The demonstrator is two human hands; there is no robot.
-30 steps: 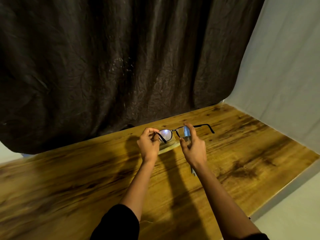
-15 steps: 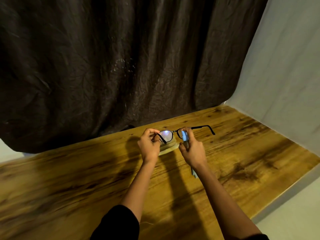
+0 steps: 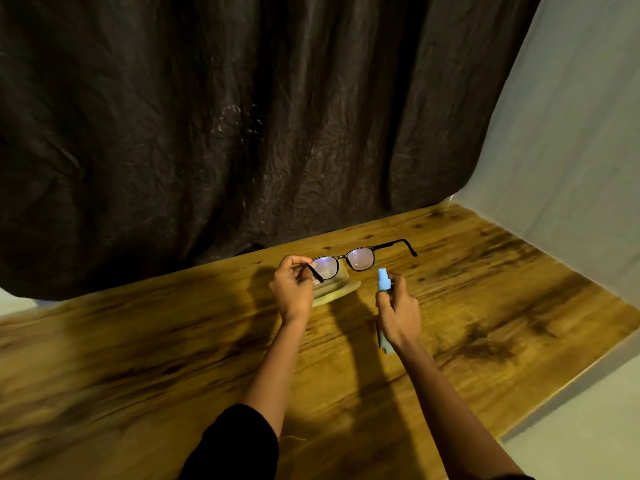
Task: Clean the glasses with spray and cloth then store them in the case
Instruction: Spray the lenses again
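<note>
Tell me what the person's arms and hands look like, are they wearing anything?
Both hands are bare: no gloves, rings or watch show on the left hand or the right hand. The forearms are bare too. A black sleeve covers the left upper arm, pushed up near the elbow. On the right arm only a thin dark sleeve edge peeks in at the picture's bottom.

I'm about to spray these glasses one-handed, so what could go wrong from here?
1. The left hand holds the glasses only by one temple tip; that thin grip may let the frame twist or drop onto the table.
2. The spray bottle in the right hand sits low and beside the lens, so mist may miss.
3. The cloth dangling under that hand might slip.
</note>
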